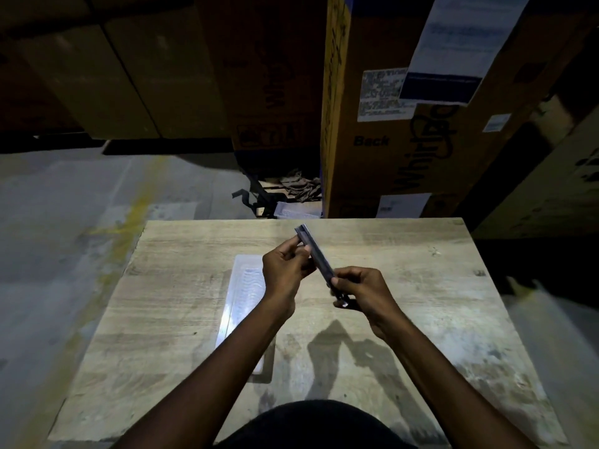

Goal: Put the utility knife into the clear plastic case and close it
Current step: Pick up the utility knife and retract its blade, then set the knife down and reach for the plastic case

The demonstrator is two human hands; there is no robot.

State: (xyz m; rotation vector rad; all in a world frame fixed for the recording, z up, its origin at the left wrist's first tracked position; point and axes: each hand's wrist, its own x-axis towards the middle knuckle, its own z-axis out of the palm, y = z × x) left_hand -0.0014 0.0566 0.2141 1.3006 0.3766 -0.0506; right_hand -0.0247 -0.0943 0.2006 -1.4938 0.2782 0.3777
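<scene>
Both hands hold a long, dark grey utility knife (317, 254) in the air above the middle of the wooden table (405, 286). It slants from upper left to lower right. My left hand (287, 270) pinches its far end. My right hand (363, 291) grips its near end, which is mostly hidden in the fingers. The clear plastic case (241, 296) lies flat on the table to the left, below my left forearm, which covers part of it. Whether the case is open or closed cannot be made out.
Tall cardboard boxes (405, 131) stand right behind the table's far edge and to the right. To the left lies grey concrete floor (64, 222) with a yellow streak. Scraps and a small white basket (296, 210) sit on the floor beyond the table.
</scene>
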